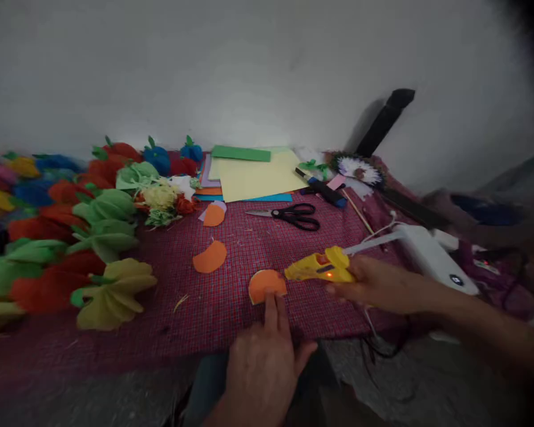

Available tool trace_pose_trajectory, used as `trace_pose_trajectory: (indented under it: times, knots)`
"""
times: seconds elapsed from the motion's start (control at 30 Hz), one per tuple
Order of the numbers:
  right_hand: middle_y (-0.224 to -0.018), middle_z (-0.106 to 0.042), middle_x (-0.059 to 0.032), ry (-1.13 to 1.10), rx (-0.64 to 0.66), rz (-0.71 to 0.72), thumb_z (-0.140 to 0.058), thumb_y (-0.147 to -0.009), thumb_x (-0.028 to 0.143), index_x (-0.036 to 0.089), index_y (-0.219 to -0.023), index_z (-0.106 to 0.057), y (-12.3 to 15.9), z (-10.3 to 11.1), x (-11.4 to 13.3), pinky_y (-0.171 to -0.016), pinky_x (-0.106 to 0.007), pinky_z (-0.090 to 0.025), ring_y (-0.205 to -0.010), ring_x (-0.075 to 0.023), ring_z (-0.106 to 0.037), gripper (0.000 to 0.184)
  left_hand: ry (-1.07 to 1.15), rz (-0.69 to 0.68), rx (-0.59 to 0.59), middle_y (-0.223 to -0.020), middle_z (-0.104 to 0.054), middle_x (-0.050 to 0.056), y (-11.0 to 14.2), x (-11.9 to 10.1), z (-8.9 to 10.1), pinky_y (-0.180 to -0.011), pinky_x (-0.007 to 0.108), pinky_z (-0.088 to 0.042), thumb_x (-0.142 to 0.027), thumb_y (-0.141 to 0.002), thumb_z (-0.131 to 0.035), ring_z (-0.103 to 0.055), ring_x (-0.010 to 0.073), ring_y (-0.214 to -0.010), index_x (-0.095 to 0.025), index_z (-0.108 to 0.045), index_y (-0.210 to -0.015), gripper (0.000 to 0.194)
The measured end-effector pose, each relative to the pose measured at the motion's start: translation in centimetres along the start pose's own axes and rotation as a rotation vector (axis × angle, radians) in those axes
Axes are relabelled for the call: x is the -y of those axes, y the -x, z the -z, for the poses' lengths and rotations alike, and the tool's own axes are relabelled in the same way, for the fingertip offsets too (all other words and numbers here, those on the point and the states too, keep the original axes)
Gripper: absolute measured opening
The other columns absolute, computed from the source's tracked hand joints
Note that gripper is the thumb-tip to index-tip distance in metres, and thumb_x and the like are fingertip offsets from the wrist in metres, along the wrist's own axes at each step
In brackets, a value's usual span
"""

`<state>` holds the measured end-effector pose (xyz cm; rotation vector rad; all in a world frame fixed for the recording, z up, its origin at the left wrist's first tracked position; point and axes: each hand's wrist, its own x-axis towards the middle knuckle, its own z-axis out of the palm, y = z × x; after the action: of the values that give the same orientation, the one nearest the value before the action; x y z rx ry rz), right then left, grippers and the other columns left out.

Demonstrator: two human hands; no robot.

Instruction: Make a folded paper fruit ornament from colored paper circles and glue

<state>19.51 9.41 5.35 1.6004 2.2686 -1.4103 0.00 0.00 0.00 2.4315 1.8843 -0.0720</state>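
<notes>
Now the left hand (264, 359) presses two fingers, close together, on orange paper (262, 281), and right of that paper the right hand (378, 286) curls its fingers around a glue gun (309, 268)

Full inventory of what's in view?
Cutouts: three, orange, central
Glue gun: one, yellow, right of cutouts
Scissors: one, black handles, behind cutouts
Sheets: several, mostly yellow, near wall
Ornaments: many, multicoloured, left
Flower bunch: one, mixed, beside ornaments
Tool: one, blue and black, near sheets
Stick: one, tan, beside tool
Rosette: one, white, back right
Bar: one, black, against wall
Box: one, white, right
Cloth: one, red checked, underneath
Left hand: one, bare, on nearest cutout
Right hand: one, bare, holding glue gun
</notes>
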Motion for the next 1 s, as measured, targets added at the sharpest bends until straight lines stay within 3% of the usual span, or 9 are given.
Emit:
trace_pose_trajectory:
  times: [0.5, 1.0]
  knots:
    - [-0.057, -0.047, 0.0032, -0.040, 0.024, 0.001, -0.050, -0.080, 0.047, 0.015, -0.079, -0.054, -0.9, 0.0, 0.0, -0.039, -0.019, -0.032, -0.045, -0.0077, -0.041, 0.033, 0.014, -0.025, 0.064, -0.132, -0.046, 0.018, 0.0, 0.0, 0.4, -0.050, 0.032, -0.055, -0.049, -0.082, -0.044, -0.064, 0.0198, -0.061, -0.011, -0.042, -0.131, 0.063]
    - [-0.055, -0.047, 0.0041, -0.010, 0.029, 0.026, -0.050, -0.081, 0.045, 0.016, -0.072, -0.051, -1.9, -0.4, 0.8, -0.038, -0.017, -0.033, -0.044, -0.0071, -0.043, 0.030, 0.019, -0.018, 0.060, -0.138, -0.034, 0.016, 0.3, -0.1, -0.2, -0.045, 0.033, -0.054, -0.050, -0.080, -0.048, -0.063, 0.0187, -0.055, -0.012, -0.040, -0.132, 0.066]
